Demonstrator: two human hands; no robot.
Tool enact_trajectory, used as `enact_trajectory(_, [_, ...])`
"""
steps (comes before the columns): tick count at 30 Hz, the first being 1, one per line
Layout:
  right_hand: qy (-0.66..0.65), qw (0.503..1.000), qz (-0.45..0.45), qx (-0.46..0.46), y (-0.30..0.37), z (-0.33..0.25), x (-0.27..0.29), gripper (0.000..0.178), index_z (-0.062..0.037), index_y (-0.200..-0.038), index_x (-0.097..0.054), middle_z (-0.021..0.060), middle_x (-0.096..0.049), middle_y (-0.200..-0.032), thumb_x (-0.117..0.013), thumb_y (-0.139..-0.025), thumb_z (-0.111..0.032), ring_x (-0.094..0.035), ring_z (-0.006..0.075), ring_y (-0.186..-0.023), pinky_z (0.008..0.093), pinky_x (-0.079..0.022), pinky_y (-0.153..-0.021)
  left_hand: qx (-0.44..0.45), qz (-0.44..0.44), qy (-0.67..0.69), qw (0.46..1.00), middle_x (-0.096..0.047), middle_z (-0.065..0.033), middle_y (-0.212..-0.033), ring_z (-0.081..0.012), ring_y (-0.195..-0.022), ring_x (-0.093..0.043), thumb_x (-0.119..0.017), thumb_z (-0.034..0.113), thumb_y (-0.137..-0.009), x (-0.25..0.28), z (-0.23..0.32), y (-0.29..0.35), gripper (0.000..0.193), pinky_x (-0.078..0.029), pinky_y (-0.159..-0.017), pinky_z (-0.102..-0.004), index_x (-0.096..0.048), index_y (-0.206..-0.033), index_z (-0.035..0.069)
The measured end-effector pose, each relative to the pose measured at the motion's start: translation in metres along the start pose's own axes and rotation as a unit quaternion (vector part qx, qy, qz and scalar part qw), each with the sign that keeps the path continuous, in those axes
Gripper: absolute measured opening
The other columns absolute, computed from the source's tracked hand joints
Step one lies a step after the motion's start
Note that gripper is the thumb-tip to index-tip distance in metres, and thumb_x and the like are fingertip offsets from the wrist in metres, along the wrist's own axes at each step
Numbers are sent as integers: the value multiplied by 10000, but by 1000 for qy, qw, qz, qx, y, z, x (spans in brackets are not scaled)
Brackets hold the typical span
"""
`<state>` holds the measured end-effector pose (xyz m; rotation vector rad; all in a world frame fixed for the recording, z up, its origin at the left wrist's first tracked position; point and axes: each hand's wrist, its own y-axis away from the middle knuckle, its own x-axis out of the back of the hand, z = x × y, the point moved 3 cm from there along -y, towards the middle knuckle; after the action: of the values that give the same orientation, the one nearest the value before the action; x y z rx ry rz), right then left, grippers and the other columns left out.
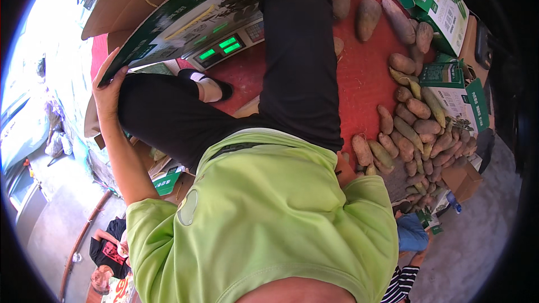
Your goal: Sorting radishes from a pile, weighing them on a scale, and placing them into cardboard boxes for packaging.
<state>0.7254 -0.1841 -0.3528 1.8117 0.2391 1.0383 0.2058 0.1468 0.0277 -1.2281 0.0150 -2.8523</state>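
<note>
My left hand [109, 83] grips the edge of a large green and white cardboard box [188, 17], thumb on the printed side and fingers along the rim. The box stands tilted at the upper left, against my left knee. Just below it shows a digital scale [220, 49] with lit green figures, partly covered by the box and my leg. My right forearm [345, 171] shows only briefly beside my waist; the hand itself is hidden behind my body. Many sweet potatoes [405, 141] lie heaped on the red surface [359, 78] to my right, with a few larger ones farther off.
Green and white boxes [449, 14] stand at the far right, with a smaller one [457, 98] beside the heap. A brown carton [461, 180] sits near the heap's close end. One person [109, 249] is at the lower left, another in striped clothing [401, 283] at the lower right.
</note>
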Motion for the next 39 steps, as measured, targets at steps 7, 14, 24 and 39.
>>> enact_trajectory(7, [-104,993,-55,-8,3,-84,-54,498,-86,-1229,-502,254,-572,-1126,-604,-761,-223,-537,397,-1085,449,-453,-888,61,-21,-8,998,-653,-72,-1010,-147,-924,-583,-672,46,-798,-3,-37,-13,332,-426,-876,-267,-617,-1122,-5])
enact_trajectory(14, [-251,959,1,-129,36,39,-69,405,-74,-1152,-537,220,-606,-1048,-610,-772,-194,-575,366,-1014,421,-467,-846,119,38,-38,991,-655,-92,-970,-183,-855,-590,-666,159,-817,12,-40,-9,303,-442,-824,-292,-639,-1035,-50])
enact_trajectory(24, [83,966,133,-206,69,92,60,666,-207,-1288,-420,42,-428,-1320,-696,-689,-113,-418,251,-1219,426,-422,-920,117,73,7,990,-638,-102,-979,-187,-847,-582,-679,165,-816,17,-47,-12,319,-447,-816,-305,-620,-1040,-54])
enact_trajectory(39, [228,965,-26,-130,54,115,19,394,-177,-1207,-461,59,-400,-1318,-570,-830,-213,-419,264,-1207,458,-433,-879,130,64,-24,989,-658,-66,-940,-158,-871,-578,-750,161,-746,-2,-17,-7,316,-424,-836,-274,-666,-1009,7])
